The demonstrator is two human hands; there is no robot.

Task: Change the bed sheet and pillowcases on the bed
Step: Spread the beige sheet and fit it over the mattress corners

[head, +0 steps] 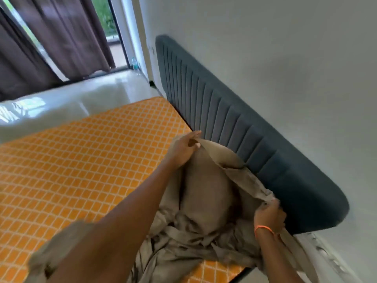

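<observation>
Both hands grip the grey pillowcase [208, 186] by its open hem — left hand [182, 149] and right hand [269, 216] pinching it near the headboard [244, 139] — a soft, light cloth, best held at the edges.

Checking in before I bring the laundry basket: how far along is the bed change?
Done: the orange mattress is bare. In hand: left hand and right hand grip a grey sheet by the headboard. Left: spreading, tucking; pillowcases aren't in view.
</observation>
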